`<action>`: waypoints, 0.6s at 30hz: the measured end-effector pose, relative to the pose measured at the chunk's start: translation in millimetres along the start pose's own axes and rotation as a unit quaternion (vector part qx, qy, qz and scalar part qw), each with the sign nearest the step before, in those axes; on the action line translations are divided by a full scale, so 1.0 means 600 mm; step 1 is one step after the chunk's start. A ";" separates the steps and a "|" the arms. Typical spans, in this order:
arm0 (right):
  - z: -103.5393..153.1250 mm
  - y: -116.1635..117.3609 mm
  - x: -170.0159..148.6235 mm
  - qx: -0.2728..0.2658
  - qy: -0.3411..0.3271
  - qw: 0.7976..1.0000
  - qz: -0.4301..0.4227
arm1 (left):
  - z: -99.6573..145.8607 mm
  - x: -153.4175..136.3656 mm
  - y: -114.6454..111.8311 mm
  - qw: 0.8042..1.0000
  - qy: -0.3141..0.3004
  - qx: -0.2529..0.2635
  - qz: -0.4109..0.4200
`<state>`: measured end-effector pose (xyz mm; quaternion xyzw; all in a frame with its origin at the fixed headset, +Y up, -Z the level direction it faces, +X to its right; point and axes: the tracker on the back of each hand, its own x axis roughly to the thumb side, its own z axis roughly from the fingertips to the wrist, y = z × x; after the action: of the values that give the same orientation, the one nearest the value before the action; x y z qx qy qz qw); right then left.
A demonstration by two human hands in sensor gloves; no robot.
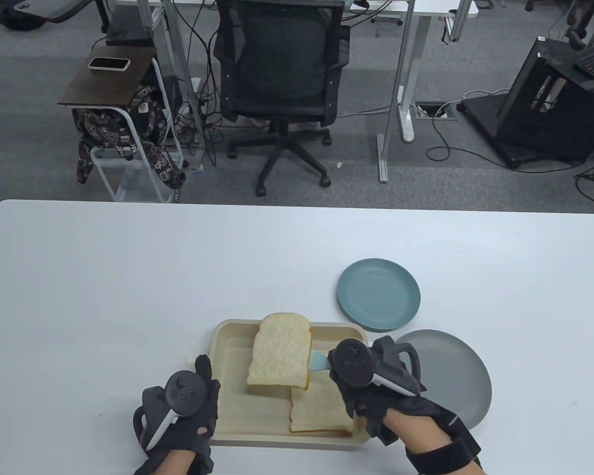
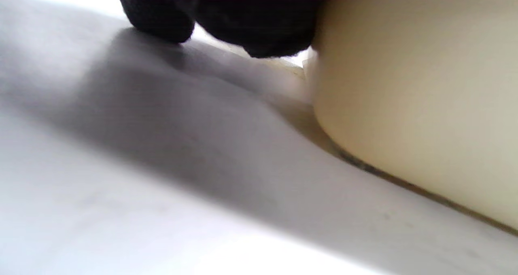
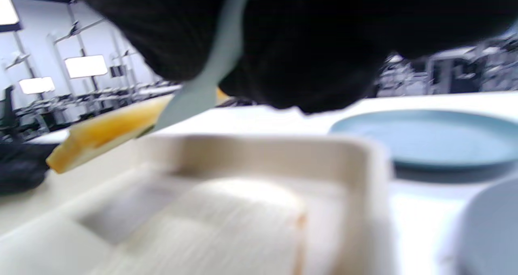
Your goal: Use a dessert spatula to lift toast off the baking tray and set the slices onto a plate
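Our left hand (image 1: 180, 410) rests flat against the cream plastic baking tray (image 1: 232, 341); our right hand (image 1: 371, 381) grips the pale-blue dessert spatula (image 1: 319, 360), lifting one white toast slice (image 1: 279, 349). Another slice (image 1: 321, 408) waits; both plates, the teal one (image 1: 378, 293) and the grey one (image 1: 450, 371), are bare.

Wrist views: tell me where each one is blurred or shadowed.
Left wrist view: soft throughout, a broad grey shadow lies across the table beside the tray. Right wrist view: blurred, worst on the near toast; the right hand is a dark, detail-less mass; ceiling lights glare white.

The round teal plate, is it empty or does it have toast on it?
Empty. The round teal plate is bare; one white toast slice rides the pale blue spatula, another lies in the beige tray.
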<state>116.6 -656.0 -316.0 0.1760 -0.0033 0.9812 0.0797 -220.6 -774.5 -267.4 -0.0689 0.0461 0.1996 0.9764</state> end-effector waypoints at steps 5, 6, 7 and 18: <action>-0.038 -0.040 -0.104 -0.040 0.121 0.992 0.003 | 0.000 -0.001 0.000 1.000 0.000 -0.001 0.000; -0.046 -0.041 -0.121 -0.044 0.139 0.989 0.006 | -0.001 -0.001 0.000 1.000 0.000 -0.002 0.001; -0.057 -0.040 -0.143 -0.046 0.164 0.985 0.010 | -0.001 -0.001 0.000 1.000 0.000 -0.002 0.002; -0.111 0.017 -0.224 0.012 0.274 0.961 0.043 | -0.001 -0.002 0.000 1.000 0.001 -0.003 0.004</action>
<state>216.1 -684.9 -424.7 -0.0986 0.0234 0.9943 0.0331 -221.9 -774.9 -267.7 -0.0716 0.0465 0.2036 0.9753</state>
